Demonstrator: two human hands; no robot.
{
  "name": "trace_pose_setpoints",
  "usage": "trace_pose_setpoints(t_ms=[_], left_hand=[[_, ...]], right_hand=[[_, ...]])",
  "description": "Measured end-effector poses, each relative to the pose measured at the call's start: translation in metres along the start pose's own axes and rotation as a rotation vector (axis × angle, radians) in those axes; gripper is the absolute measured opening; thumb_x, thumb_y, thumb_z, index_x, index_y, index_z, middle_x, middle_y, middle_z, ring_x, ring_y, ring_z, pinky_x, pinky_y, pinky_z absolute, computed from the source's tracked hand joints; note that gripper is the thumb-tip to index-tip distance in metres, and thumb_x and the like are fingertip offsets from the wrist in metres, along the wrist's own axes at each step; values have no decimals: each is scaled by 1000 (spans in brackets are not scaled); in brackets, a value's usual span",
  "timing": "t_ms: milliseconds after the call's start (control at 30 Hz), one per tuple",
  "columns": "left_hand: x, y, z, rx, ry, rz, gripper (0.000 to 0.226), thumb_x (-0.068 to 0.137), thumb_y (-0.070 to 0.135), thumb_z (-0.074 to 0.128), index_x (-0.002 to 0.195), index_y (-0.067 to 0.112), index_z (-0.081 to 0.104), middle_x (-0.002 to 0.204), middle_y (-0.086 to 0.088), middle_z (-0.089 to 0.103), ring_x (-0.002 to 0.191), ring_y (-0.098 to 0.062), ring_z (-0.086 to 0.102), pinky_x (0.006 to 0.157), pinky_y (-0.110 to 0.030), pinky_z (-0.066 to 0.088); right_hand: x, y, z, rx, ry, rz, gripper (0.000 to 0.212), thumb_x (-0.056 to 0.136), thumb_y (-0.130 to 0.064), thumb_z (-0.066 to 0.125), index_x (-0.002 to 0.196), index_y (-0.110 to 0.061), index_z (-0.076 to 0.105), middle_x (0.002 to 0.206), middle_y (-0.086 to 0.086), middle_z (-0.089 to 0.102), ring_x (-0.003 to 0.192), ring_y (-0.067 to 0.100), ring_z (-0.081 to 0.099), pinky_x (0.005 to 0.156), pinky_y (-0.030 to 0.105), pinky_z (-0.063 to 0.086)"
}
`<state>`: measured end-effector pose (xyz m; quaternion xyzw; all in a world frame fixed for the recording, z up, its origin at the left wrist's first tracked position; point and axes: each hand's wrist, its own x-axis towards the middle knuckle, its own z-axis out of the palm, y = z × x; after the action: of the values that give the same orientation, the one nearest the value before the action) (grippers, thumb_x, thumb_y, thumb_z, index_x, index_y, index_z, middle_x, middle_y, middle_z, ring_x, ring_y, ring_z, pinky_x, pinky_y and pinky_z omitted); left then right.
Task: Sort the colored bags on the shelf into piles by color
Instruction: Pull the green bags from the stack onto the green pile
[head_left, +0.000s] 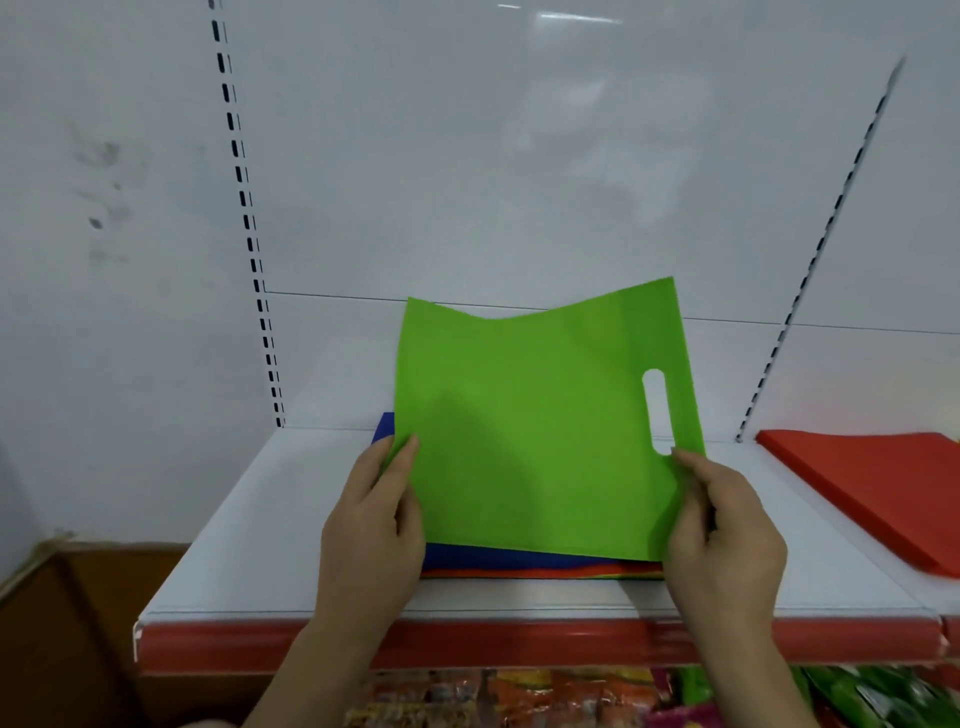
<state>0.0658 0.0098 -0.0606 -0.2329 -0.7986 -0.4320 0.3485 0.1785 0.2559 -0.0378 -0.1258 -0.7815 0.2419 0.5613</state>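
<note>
Fingers of our left hand (371, 512) and right hand (724, 525) are clamped on the side edges of a green bag (535, 415), which we hold tilted up between them. Just under our fingers lies a mixed stack (519, 566) on the shelf (249, 545); a red pile (872, 478) sits well right of the right fingers

Bare shelf (249, 545) left of stack (519, 564)

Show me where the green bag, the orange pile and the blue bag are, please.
green bag (535, 426): head view, middle of its flat face.
orange pile (872, 478): head view, top sheet, right end of the shelf.
blue bag (519, 560): head view, front edge showing under the green one.
</note>
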Motion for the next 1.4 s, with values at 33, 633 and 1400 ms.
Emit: trace_pose_setpoints(t_ms=[33, 633, 1400], left_hand=[[-1, 1, 1, 7, -1, -7, 47, 88, 10, 46, 133, 10, 59, 135, -3, 54, 117, -17, 54, 94, -13, 37], [-12, 58, 45, -44, -158, -7, 56, 85, 0, 65, 139, 7, 51, 146, -9, 47, 91, -11, 54, 68, -25, 43], [-89, 285, 148, -351, -230, 299, 51, 84, -5, 62, 134, 2, 56, 141, -14, 51, 109, -14, 53, 97, -14, 31]], right_hand=[[-1, -1, -1, -11, 2, 0, 33, 89, -7, 45, 114, -6, 66, 101, 7, 67, 86, 6, 52, 74, 16, 37], [-23, 12, -66, -277, 51, 161, 44, 90, -19, 50, 131, -5, 56, 122, 8, 57, 106, 4, 46, 90, 27, 37], [-41, 92, -315, -526, 383, 334, 34, 88, -1, 62, 121, -7, 65, 115, 2, 58, 99, 0, 45, 89, 16, 36]])
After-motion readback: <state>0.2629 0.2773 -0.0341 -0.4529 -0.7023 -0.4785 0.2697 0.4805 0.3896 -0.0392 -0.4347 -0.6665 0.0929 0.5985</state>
